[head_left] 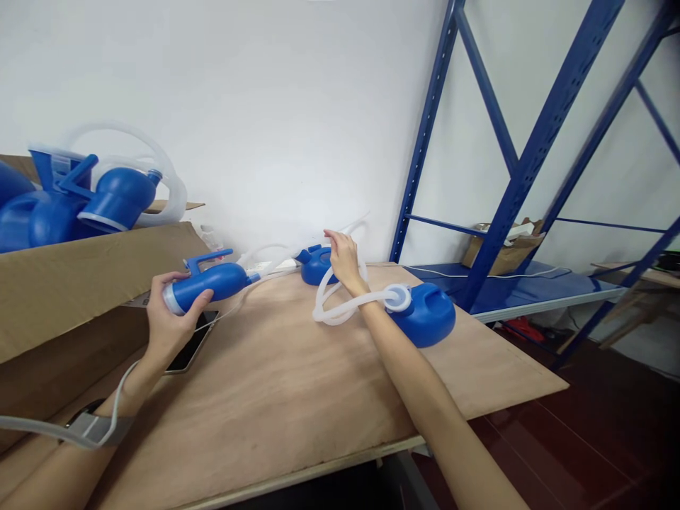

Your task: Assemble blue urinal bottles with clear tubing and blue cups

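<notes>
The single view comes from the person's head, facing forward and down over the table point(287, 389) toward the wall point(276, 113) across the top of the frame. It sits near the work: the left hand point(171, 312) shows left of centre, the right hand point(344, 261) mid-frame, their forearms running out through the bottom. The rack point(510, 205) stands farther off, upper right.

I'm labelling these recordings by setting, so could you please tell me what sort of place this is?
It looks like a workshop or storeroom, judging by the wooden worktable, the blue metal rack beside it and the cardboard box piled with blue plastic containers.
</notes>
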{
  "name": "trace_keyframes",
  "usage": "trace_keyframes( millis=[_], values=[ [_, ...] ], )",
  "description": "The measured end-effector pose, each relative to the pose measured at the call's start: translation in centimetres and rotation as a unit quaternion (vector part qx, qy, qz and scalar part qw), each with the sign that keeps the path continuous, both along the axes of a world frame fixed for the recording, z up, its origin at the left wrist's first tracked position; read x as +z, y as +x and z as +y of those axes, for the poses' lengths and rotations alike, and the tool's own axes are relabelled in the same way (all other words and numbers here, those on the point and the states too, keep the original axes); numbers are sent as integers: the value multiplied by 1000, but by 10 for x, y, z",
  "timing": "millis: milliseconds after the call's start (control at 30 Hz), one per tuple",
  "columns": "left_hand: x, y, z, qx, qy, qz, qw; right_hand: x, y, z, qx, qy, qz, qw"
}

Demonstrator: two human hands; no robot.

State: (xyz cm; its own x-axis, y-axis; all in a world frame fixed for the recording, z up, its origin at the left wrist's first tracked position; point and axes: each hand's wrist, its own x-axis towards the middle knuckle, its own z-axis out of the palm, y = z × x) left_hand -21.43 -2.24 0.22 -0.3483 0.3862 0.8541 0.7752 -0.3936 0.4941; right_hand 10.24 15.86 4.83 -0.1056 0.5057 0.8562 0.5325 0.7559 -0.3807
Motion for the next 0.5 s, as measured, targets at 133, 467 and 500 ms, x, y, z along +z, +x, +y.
trace_keyframes(
  millis=[133, 467, 500],
  values=[
    [-1, -2, -3, 8, -10, 42, 999, 0, 2, 8, 24, -29, 61, 997],
    [-7, 9, -5, -12, 78, 219, 972, -4, -1, 7, 39, -32, 47, 998],
    [-7, 11, -5, -13, 81, 218, 973, -3, -1, 5, 35, -25, 28, 999]
  ],
)
